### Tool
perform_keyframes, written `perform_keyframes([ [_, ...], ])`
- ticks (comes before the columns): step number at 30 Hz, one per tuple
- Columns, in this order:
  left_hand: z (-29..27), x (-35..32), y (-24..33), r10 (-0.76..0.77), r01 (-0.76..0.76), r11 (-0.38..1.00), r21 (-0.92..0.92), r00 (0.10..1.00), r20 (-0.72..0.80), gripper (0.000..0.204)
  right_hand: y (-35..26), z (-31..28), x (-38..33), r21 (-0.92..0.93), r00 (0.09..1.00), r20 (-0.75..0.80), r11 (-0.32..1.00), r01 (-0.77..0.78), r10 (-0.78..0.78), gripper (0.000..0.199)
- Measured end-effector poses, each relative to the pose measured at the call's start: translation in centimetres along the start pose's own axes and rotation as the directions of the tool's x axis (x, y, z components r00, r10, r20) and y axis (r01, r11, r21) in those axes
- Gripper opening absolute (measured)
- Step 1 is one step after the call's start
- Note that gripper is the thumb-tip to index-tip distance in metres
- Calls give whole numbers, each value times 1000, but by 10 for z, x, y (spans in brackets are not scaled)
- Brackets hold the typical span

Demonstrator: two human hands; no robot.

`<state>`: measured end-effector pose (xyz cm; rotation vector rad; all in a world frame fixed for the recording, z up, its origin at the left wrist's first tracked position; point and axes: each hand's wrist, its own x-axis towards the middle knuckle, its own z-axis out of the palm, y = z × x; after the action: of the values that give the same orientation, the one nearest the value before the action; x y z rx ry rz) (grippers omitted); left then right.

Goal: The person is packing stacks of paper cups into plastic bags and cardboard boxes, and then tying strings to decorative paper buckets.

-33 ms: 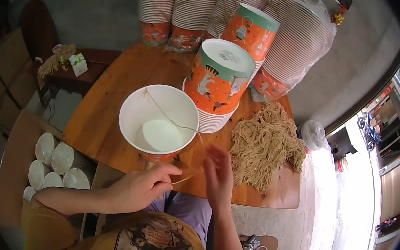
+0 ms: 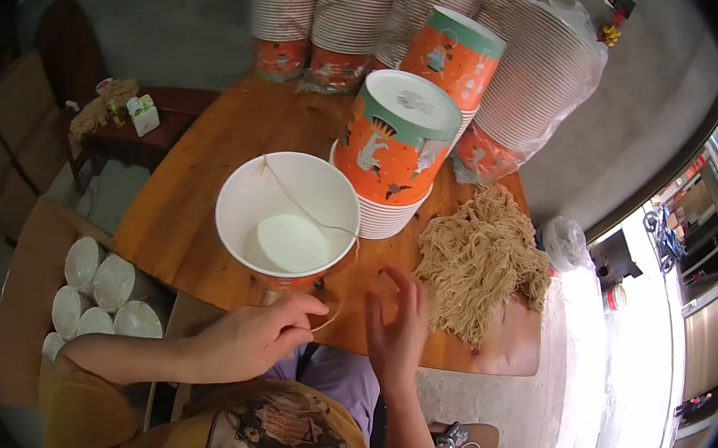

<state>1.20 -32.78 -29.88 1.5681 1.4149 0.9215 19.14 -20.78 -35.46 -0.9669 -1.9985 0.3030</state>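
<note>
The front stack of upturned buckets [image 2: 397, 149] bears a printed orange wrap with a green band, small animal figures and a pale drawn motif; on its white base sits a grey mark, too blurred to read. The stack behind [image 2: 452, 59] shows the same orange and green print. A dark ornate panel [image 2: 289, 434] is printed on the front of the person's yellow shirt [image 2: 171, 433], and any lettering in it is too small to tell

The left hand [image 2: 264, 336] comes in from the lower left with the forearm almost level, palm turned down, thumb and forefinger pinched together on a short end of string [image 2: 324, 223]. The right hand [image 2: 396, 328] rises from below, its forearm steep, thumb and fingers spread apart and gently curved, with nothing seen in its grasp

The string also slants across the mouth of a white bucket [image 2: 292, 239], from the far rim to the right rim. This bucket stands upright on the wooden table [image 2: 176, 214], just beyond the left hand and beside the front stack. A heap of tan strings [image 2: 486, 264] lies to the right of the right hand
</note>
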Motion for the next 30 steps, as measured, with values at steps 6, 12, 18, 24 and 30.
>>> perform_keyframes([
  [6, -2, 4, 11, 70, -75, 989, 125, 997, 39, 29, -46, -27, -24, 632, 840, 542, 651, -420, 16, 39],
  [12, -9, 7, 8, 36, -38, 991, 126, 999, 15, 29, -40, -9, -22, 544, 913, 397, 824, -155, -90, 37],
  [18, -14, 13, 16, -7, 1, 998, 68, 995, 102, 30, -30, -7, -23, 484, 964, 190, 872, 72, -185, 19],
  [24, -24, 17, 13, 229, -175, 947, 270, 956, -183, 26, -26, -15, -15, 479, 981, 143, 859, -183, 130, 13],
  [30, -32, 36, 9, 398, -237, 752, 616, 907, -137, 24, -27, 13, -18, 313, 997, 5, 947, -78, 80, 17],
])
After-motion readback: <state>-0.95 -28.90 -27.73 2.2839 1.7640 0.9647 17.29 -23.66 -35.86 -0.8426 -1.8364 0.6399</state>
